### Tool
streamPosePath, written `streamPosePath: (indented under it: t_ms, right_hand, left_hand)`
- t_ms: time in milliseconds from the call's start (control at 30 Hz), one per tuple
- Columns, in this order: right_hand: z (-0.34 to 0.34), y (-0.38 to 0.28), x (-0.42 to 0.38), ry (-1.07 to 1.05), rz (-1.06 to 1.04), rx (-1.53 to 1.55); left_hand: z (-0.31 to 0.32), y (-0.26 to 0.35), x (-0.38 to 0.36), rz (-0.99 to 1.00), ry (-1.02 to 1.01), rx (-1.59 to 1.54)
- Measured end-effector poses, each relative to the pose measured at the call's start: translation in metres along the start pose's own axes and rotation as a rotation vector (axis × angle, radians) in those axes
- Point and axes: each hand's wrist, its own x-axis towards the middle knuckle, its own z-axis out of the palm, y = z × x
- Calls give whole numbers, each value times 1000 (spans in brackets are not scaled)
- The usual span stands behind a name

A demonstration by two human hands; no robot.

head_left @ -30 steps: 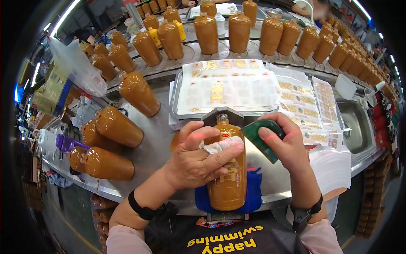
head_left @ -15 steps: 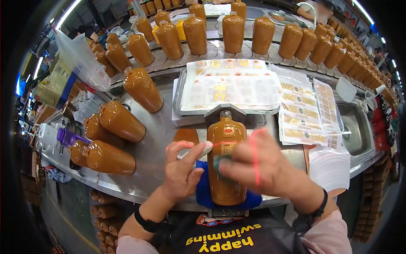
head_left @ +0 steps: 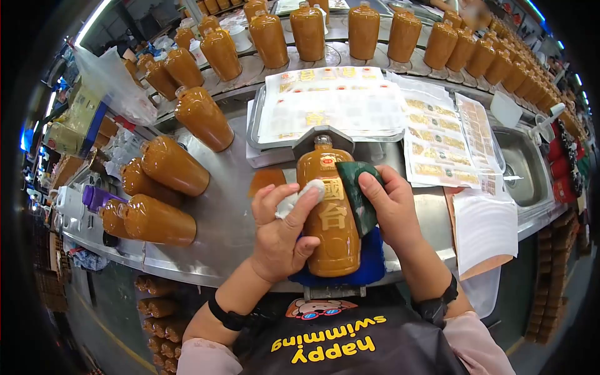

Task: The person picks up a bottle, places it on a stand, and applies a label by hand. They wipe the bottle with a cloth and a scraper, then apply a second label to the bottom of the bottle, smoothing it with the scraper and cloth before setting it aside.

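Observation:
A glossy brown bottle lies on a blue pad, its neck in a dark metal holder. It bears a small red emblem and large gold characters. My left hand pinches a white cloth at the bottle's left side, by the upper character. On the right side, my right hand grips a dark green cloth or pad, its edge against the bottle beside the characters.
Sheets of gold and red decals lie on a metal tray beyond the holder, with more sheets to the right. Several brown bottles stand or lean at left. Others line a curved conveyor. A sink is at right.
The camera view has shifted. My right hand has moved off the bottle's front to its right side with the green cloth, uncovering the gold characters. My left hand has come closer to them.

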Motion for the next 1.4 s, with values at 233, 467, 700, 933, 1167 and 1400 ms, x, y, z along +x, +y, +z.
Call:
streamPosePath:
  t_ms: [233, 467, 700, 933, 1167, 1400]
  right_hand:
    - [-1, 1, -3, 13, 4, 163]
    - [-1, -22, 9, 127, -712, -573]
    - [0, -58, 16, -555, -606, -623]
    - [24, -62, -26, -655, -1049, -758]
    - [-107, -67, 41, 42, -399, -1035]
    - [-314, -17, 218, 154, 272, -1857]
  left_hand:
    - [-14, 3, 24, 236, -215, 136]
    - [-18, 22, 2, 225, -265, 46]
    - [7, 24, -46, -120, -117, -1]
    - [16, 7, -63, -90, -221, -34]
    - [19, 18, -52, -196, -104, -362]
    - [20, 17, -50, -219, -137, -361]
